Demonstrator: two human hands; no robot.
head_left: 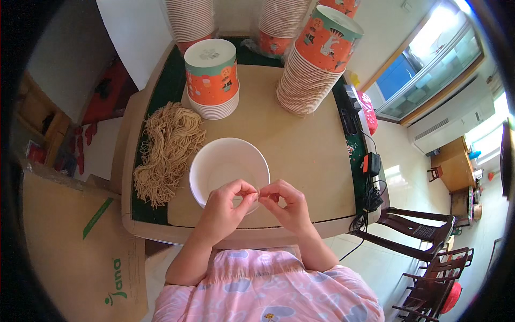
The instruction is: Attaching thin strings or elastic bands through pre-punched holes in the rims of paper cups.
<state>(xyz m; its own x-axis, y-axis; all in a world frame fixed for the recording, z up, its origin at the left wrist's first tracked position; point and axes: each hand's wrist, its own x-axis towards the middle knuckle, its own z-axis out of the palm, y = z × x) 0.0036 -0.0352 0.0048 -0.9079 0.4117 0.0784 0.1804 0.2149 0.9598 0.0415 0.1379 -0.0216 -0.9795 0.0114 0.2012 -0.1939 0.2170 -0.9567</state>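
My left hand (228,209) and my right hand (287,206) meet over the near right rim of a white paper bucket (199,170). Both are closed, thumb against forefinger, and their tips nearly touch. Between them shows a thin tan wisp that looks like a piece of string (258,191); most of it is hidden by the fingers. The bucket stands upright with its mouth facing up. Left of it lies a loose heap of tan string (169,145). Behind it, a short upside-down stack of orange and green printed paper buckets (212,88) stands on the table.
A tall, leaning stack of paper buckets (311,75) rises at the back right, with wrapped stacks (190,21) farther back. Black cables and an adapter (371,163) run along the table's right edge. A cardboard box (80,241) stands at the left, a dark wooden chair (413,228) at the right.
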